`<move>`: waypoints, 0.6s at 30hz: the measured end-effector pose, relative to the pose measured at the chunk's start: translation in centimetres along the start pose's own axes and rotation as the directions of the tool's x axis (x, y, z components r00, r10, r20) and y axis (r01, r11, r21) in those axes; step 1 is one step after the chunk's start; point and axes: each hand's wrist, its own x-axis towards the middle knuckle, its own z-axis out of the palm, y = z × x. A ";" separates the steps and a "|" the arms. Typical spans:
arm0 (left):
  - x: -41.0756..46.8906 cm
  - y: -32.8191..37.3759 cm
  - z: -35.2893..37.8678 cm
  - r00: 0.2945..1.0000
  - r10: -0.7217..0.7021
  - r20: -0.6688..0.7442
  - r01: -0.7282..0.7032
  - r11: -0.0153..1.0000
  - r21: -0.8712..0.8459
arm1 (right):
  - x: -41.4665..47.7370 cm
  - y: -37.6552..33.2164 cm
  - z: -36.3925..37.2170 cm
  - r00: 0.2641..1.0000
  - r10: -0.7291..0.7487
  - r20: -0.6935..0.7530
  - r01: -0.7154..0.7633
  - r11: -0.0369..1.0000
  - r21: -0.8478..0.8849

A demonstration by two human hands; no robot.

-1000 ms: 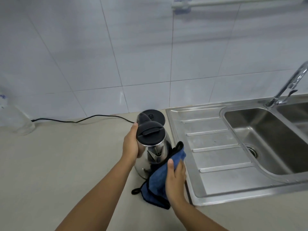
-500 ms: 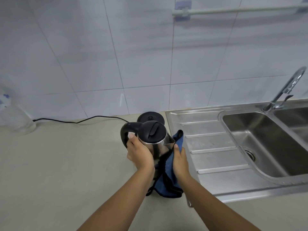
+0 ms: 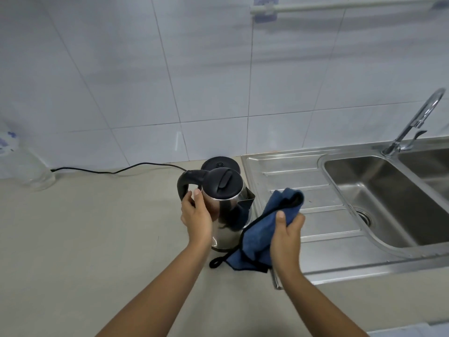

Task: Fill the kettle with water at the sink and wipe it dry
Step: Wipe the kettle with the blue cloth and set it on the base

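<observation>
Since half a second ago, right hand point(image 3: 286, 233) has pulled the blue cloth point(image 3: 262, 235) off the kettle point(image 3: 224, 210), grip bunched around it. Kettle stands upright at frame centre on the desk point(image 3: 97, 239), left of the sink point(image 3: 388, 198); left hand point(image 3: 196, 216) wraps body below the handle. Cloth lies just right of kettle; right hand nearer that flank. Far side and water level hidden.

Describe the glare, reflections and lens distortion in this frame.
Head view: soft, even light; the steel kettle mirrors the blue cloth; the sink basin shows dull sheen; wide-angle bending curves the tile lines and rail; the bottle at left is blurred.
</observation>
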 end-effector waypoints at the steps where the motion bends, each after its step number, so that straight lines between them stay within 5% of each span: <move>1: 0.1 -0.1 -0.5 0.999 0.044 -0.017 -0.043 0.998 0.034 | 0.6 -0.8 -0.8 1.000 -0.027 0.007 0.027 0.999 -0.023; 5: 0.9 1.4 -1.7 0.978 0.201 -0.056 -0.195 0.975 0.105 | 3.7 -1.3 -2.0 0.994 -0.070 0.082 0.094 0.940 -0.329; 9: 3.5 3.3 -1.4 0.905 0.404 0.135 -0.426 0.872 0.242 | 4.9 2.6 -0.2 0.987 -0.010 0.158 0.101 0.809 -0.579; 14: 6.4 3.7 -2.0 0.883 0.307 0.354 -0.408 0.876 0.257 | 4.1 7.8 0.8 0.969 0.043 0.244 0.170 0.602 -0.780; 18: 6.1 3.1 -1.8 0.899 0.349 0.266 -0.412 0.879 0.240 | 2.8 7.4 0.2 0.939 0.006 0.344 0.230 0.733 -0.640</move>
